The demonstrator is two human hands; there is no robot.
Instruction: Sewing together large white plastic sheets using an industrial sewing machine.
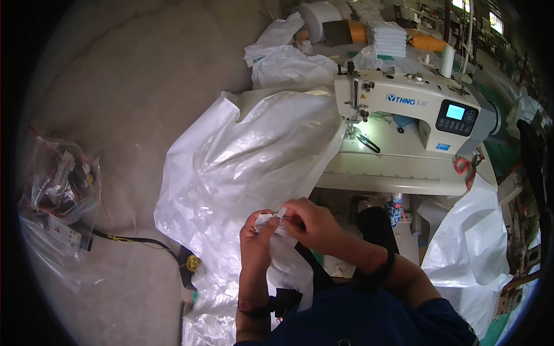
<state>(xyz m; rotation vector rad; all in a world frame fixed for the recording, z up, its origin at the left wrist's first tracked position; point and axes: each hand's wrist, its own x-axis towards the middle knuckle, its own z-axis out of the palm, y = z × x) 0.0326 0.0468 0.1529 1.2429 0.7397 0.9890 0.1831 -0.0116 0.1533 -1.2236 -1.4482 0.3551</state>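
Note:
A large sheet of shiny white plastic point(248, 144) drapes from the sewing machine's table down over my lap. My left hand point(255, 239) is closed on a bunched edge of this sheet, thumb on top. Right beside it, my right hand point(309, 222) pinches the same gathered edge, fingertips close to the left thumb. The exact fold between the fingers is too small to make out. Ahead and to the right stands a white sewing machine point(398, 98) with a lit needle area. Black thread snips point(368, 143) lie on its bed near the needle.
Red-handled scissors point(461, 166) rest at the table's right end, above hanging white plastic point(470, 236). A thread cone point(447, 61) stands behind the machine. Folded white stacks point(388, 39) and a big white roll point(318, 20) are farther back. A clear bag of parts point(63, 190) and a black cable point(138, 239) lie left.

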